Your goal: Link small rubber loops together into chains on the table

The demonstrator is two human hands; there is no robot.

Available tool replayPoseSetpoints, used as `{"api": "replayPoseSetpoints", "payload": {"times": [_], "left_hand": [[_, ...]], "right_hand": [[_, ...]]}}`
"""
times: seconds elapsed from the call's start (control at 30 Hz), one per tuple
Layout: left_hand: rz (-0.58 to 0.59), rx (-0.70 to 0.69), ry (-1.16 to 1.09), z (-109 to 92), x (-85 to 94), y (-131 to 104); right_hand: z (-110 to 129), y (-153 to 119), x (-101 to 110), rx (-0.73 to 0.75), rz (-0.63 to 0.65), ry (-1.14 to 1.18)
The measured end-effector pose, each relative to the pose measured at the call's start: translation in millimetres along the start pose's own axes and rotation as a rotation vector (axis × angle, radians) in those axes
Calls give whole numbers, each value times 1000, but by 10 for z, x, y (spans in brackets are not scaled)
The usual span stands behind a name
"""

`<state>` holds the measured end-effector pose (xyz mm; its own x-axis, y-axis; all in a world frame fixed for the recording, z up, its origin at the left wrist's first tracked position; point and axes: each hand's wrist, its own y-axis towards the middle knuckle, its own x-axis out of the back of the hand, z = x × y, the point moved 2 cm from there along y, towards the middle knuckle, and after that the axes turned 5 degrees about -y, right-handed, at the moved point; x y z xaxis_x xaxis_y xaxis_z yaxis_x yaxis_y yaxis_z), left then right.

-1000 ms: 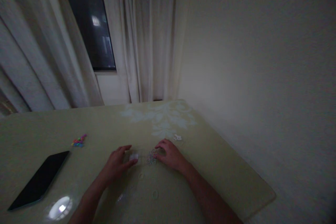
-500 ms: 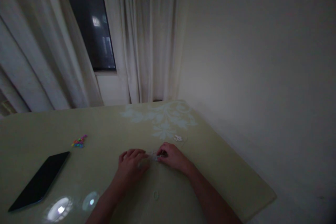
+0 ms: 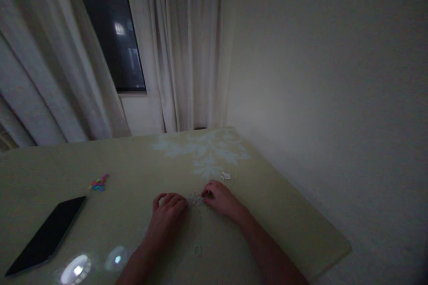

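The small pale pile point(image 3: 196, 199) lies on the table point(image 3: 284, 213). At its nine o'clock, the left hand point(image 3: 168, 210) sits, fingers curled; at three, the right hand point(image 3: 219, 197) is half closed at its edge (I cannot tell whether either grips anything). A ring point(image 3: 197, 244) lies at six.

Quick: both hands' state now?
Left hand: loosely curled beside the pile of small pieces; can't tell if holding anything.
Right hand: curled at the pile's right edge; can't tell if holding anything.
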<state>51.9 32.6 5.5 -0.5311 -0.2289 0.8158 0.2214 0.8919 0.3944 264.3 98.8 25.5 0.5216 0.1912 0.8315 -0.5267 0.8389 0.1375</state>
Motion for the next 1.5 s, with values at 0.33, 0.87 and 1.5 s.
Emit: {"api": "replayPoseSetpoints", "payload": {"times": [0.33, 0.87, 1.5], "left_hand": [[-54, 165, -212, -15, 27, 56], [-162, 293, -806, -5, 172, 101], [-65, 239, -974, -120, 277, 72]], "right_hand": [[-24, -3, -28, 3, -12, -28], [16, 29, -134, 52, -67, -22], [-24, 45, -180, 15, -151, -71]]}}
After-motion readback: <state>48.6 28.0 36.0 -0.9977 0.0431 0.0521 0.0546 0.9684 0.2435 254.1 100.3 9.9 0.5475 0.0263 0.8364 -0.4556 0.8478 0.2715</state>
